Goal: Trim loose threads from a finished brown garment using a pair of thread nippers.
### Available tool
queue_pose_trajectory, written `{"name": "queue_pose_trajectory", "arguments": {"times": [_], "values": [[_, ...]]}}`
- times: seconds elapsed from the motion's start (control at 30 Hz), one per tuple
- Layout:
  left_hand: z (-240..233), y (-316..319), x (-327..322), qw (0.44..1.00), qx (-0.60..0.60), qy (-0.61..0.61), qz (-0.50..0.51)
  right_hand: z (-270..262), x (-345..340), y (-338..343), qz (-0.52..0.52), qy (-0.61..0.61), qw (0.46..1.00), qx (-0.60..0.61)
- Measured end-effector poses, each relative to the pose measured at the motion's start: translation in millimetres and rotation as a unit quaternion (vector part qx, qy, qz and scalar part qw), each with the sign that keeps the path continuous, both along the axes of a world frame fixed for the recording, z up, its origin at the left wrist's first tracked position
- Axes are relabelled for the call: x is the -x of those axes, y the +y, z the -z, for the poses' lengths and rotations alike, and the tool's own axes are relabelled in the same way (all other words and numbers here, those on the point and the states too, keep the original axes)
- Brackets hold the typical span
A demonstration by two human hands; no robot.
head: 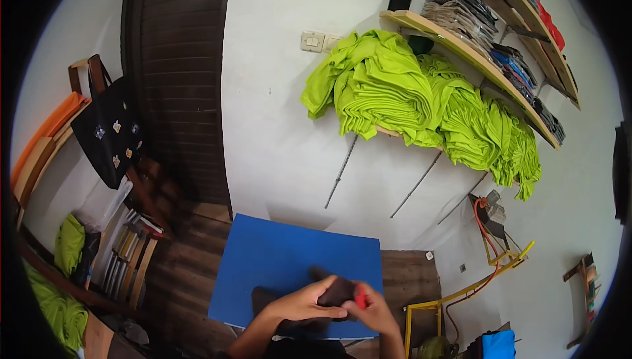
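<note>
In front of me my left hand [306,303] grips a dark brown piece, apparently cloth [336,294], with its thumb and fingers on either side. My right hand [373,309] is closed on a small red object [361,297] held against the right side of the brown piece. What the red object is, blur and fingers do not let me tell. More of the dark brown material [262,300] lies behind and below my left forearm on the blue tabletop [286,255]. My forearms hide part of it.
Lime-green garments [385,87] are piled on a wall shelf, with folded clothes [459,8] above. A yellow metal frame [434,304] with a red hose stands right of the table. A black tote bag [108,132] hangs at left beside a dark door [180,82].
</note>
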State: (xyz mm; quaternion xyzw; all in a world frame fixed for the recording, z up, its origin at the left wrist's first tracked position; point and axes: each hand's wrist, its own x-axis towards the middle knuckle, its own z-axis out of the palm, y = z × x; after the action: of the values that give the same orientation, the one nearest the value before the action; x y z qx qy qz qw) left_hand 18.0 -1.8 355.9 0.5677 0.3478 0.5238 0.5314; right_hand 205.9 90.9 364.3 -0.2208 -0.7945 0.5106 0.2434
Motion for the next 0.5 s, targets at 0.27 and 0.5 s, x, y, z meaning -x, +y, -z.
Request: {"name": "queue_pose_trajectory", "arguments": {"times": [0.27,0.5], "values": [[39.3,-29.1,11.2,0.906,0.172,0.368,-0.115,-24.7,-5.0,9.9,0.144,0.058,0.987,-0.051],[59.6,-37.6,-10.1,0.791,-0.083,0.435,-0.421,-31.0,-40.1,17.0,0.188,0.301,0.934,-0.042]]}}
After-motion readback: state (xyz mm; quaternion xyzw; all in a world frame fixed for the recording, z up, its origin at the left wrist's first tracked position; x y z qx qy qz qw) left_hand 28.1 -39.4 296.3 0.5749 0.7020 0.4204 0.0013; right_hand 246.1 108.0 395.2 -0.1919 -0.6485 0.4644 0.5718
